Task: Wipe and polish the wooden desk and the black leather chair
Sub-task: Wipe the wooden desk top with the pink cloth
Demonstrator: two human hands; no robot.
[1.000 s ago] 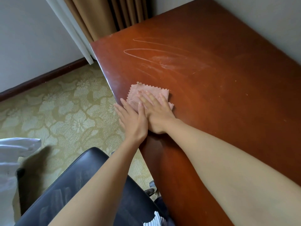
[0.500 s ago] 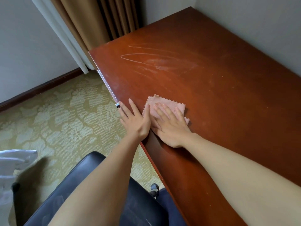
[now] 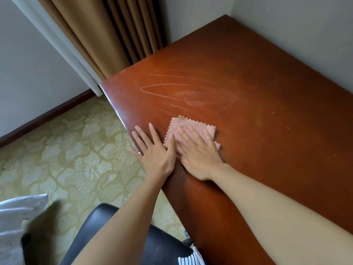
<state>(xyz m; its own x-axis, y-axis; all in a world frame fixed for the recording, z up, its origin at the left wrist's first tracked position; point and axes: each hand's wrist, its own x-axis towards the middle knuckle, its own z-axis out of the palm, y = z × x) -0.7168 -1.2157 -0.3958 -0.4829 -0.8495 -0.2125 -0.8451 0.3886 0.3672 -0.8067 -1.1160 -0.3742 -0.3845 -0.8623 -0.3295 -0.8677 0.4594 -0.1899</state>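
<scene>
My right hand [image 3: 198, 153] lay flat on the pink cloth [image 3: 193, 126], fingers straight and slightly apart, pressing it onto the wooden desk [image 3: 267, 111]. The cloth, folded and with a zigzag edge, sat near the desk's left edge, and its far corners showed beyond my fingertips. My left hand [image 3: 154, 152] rested palm down just beside it, fingers spread. Its thumb lay along the cloth's left border, and its outer fingers reached the desk's rim. Neither hand gripped anything.

Pale curved streaks [image 3: 187, 92] marked the red-brown top beyond the cloth. Small light specks dotted the surface to the right.

The black leather chair [image 3: 91, 222] stood at the bottom of the view, below my left forearm and close to the desk's edge. A brown curtain [image 3: 107, 35] hung at the desk's far left corner. A patterned green carpet [image 3: 66, 150] covered the floor, and white fabric [image 3: 17, 211] showed at lower left.
</scene>
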